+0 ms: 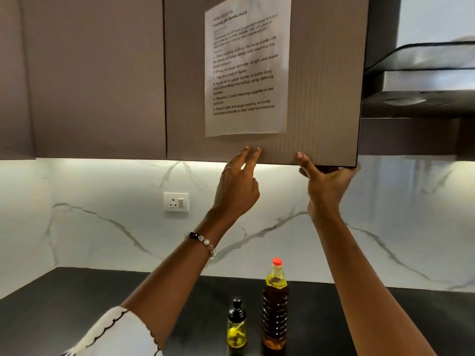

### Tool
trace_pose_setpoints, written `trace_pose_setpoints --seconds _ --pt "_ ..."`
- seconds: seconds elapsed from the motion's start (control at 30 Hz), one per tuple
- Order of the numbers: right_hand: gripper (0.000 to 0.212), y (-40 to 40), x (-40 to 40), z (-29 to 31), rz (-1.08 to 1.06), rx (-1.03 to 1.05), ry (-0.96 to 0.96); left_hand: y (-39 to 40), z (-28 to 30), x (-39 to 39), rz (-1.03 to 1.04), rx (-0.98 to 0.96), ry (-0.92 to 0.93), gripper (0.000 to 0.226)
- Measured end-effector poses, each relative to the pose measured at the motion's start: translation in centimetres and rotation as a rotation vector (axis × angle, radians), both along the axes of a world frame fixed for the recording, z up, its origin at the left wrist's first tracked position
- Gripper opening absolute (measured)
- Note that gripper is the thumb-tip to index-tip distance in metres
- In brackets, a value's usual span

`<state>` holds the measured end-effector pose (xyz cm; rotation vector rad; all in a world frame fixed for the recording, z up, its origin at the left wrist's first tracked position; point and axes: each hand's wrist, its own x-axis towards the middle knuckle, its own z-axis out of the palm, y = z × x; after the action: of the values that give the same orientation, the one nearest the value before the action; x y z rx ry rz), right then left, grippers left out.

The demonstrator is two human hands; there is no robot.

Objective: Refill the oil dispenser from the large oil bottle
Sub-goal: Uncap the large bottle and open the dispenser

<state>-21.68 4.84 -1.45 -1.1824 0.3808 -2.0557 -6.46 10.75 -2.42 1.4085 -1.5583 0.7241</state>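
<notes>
A ribbed, matte brown cabinet door (321, 86) hangs above a dark, flat counter (77, 304), and a sheet of white paper (245, 65) printed with black lines of text is stuck to its front. The right hand (326, 181) grips the door's bottom edge near the corner, thumb on the front face and fingers curled under and behind it. The left hand (236, 186) reaches up beside it with fingers straight and loosely spread, two fingertips touching the door just below the paper; it holds nothing. A bracelet (201, 241) of round clear and dark beads circles the left wrist, and a white sleeve (115, 335) with wavy black lines covers the upper forearm. Down on the counter, well below both hands, stand the two task items side by side and upright: the small oil dispenser (236, 327), a clear rounded bottle with a black pump top and a low layer of yellow oil in its base, and just to its right the large oil bottle (275, 307), tall clear ridged plastic with a red cap, holding oil that looks dark through most of its height and yellow near the shoulder. The wall (102, 227) behind is glossy white marble with grey veins and carries a white socket (176, 202).
</notes>
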Motion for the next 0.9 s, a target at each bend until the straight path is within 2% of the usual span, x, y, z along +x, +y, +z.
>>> trace_pose_setpoints --seconds 0.13,0.27,0.33,0.5,0.7,0.9 --pt "0.104 -5.2 -0.6 0.1 -0.084 0.068 0.084 -3.7 -0.5 -0.2 0.039 -0.010 -0.036 0.066" --pt "0.122 -8.9 -0.7 0.1 -0.175 0.077 0.151 -7.0 -1.2 0.3 0.072 -0.012 -0.095 0.068" --pt "0.124 -10.1 -0.7 0.2 -0.282 0.075 0.252 -8.2 -1.4 0.5 0.078 0.001 -0.092 0.069" --pt "0.124 -13.1 0.1 0.6 -0.534 0.239 0.579 -10.8 -1.5 1.3 0.074 0.050 -0.046 0.071" --pt "0.122 -15.8 0.6 0.7 -0.557 0.248 0.707 -13.1 -2.1 2.8 0.080 0.073 -0.018 0.075" --pt "0.120 -16.8 0.3 0.0 -0.563 0.186 0.714 -14.2 -3.4 3.6 0.037 0.020 -0.051 0.082"
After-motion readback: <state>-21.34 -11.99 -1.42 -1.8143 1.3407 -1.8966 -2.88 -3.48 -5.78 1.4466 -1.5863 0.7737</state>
